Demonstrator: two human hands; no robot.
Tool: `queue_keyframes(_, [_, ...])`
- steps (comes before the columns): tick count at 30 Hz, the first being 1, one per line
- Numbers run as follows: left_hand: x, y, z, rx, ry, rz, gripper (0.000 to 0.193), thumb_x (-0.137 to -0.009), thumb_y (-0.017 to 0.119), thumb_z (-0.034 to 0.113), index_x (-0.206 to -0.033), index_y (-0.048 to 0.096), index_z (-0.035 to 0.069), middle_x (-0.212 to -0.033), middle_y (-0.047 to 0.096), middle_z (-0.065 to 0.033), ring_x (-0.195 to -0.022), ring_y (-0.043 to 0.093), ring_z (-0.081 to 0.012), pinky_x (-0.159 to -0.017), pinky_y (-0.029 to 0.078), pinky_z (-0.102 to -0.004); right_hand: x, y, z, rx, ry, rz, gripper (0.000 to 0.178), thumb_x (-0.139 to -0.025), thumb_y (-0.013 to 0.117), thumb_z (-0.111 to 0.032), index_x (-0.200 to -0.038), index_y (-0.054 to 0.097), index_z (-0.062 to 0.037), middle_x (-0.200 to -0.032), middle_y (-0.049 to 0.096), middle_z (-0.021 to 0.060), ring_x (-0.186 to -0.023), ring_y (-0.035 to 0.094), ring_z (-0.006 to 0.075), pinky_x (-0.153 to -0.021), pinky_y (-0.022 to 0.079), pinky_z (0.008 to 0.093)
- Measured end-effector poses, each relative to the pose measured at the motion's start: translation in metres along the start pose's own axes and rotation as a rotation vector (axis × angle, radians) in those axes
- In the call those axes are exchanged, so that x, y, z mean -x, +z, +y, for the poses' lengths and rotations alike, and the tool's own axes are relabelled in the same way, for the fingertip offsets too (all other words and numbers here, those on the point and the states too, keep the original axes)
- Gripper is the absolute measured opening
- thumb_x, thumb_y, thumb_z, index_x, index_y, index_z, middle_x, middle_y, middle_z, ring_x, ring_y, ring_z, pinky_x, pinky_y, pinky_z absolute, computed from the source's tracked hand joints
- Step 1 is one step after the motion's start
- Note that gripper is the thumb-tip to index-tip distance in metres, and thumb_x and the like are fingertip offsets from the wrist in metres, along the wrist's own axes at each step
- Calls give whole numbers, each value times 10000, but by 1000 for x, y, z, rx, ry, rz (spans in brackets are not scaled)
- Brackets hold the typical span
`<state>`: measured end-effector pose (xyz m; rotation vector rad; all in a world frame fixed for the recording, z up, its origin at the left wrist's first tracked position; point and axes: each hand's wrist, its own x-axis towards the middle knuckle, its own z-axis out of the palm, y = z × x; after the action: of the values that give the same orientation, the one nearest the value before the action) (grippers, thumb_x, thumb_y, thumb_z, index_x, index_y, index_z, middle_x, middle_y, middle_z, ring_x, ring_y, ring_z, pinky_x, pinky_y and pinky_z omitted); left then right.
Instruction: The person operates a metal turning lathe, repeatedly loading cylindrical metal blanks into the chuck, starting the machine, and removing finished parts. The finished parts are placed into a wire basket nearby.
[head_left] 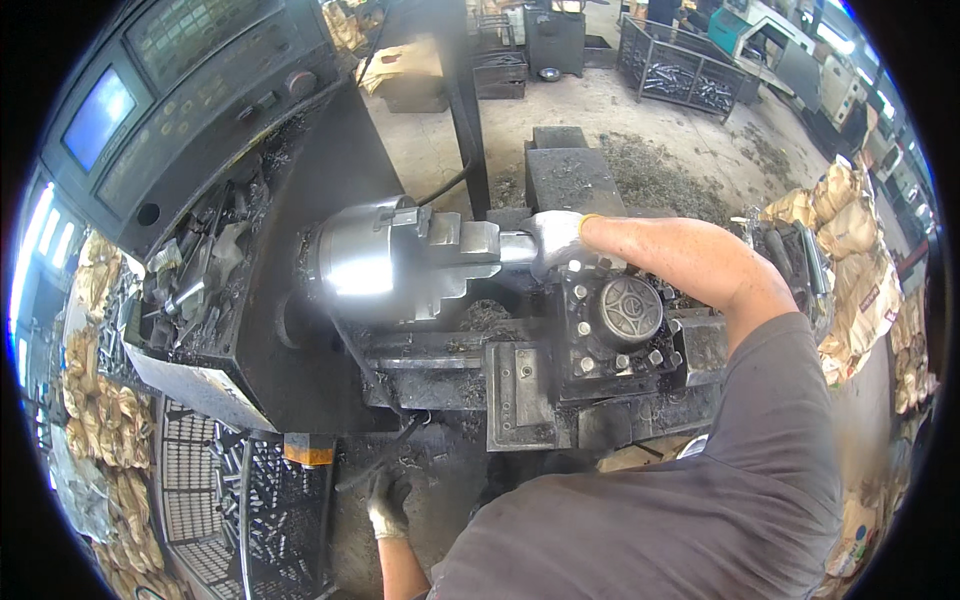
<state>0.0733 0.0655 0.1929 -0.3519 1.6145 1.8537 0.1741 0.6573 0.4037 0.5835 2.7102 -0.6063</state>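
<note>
My right hand (556, 243), in a white glove with a yellow cuff, closes round the outer end of a short, shiny round metal bar (517, 248). The bar's other end sits between the stepped jaws (460, 240) of a lathe chuck (365, 262). Just below that hand is a square tool post (622, 315) with a round cap and several bolts. Low down, my gloved left hand (388, 508) is close beneath a dark, thin lever (382, 463). Its fingers are dark against the dark background, so their grip on the lever is unclear.
A control panel with a lit screen (100, 118) rises at the left. Metal scraps and tools lie on the headstock ledge (205, 270). At lower left, a mesh crate (190, 490) holds many small metal rods. Brown sacks (850, 230) are stacked at right; chips (660, 170) litter the floor behind.
</note>
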Motion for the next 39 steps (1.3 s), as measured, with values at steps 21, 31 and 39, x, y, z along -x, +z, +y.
queue_keyframes(21, [-67, -59, 93, 185, 288, 207, 185, -1060, 639, 308, -1017, 688, 135, -739, 605, 35, -592, 519, -103, -559, 393, -273, 10, -13, -39, -155, 72, 94, 701, -775, 873, -314, -1412, 656, -117, -961, 774, 89, -793, 729, 187, -716, 603, 357])
queue_keyframes(31, [20, 11, 157, -750, 1444, 551, 536, -992, 752, 178, -1416, 582, -104, -1294, 696, -284, -1176, 706, -424, -1039, 573, -474, 221, 29, -130, -381, -86, 846, 292, -919, 755, -98, -1187, 769, 17, -976, 810, 134, -881, 768, 193, -834, 619, 342])
queue_keyframes(39, [0, 270, 362, -1060, 1753, 183, 593, -1004, 652, 177, -1563, 514, 38, -1291, 695, -292, -1100, 712, -509, -998, 580, -542, 292, 148, -166, -798, 22, 738, 338, -898, 745, 32, -1235, 750, 44, -1039, 824, 134, -949, 788, 167, -848, 640, 312])
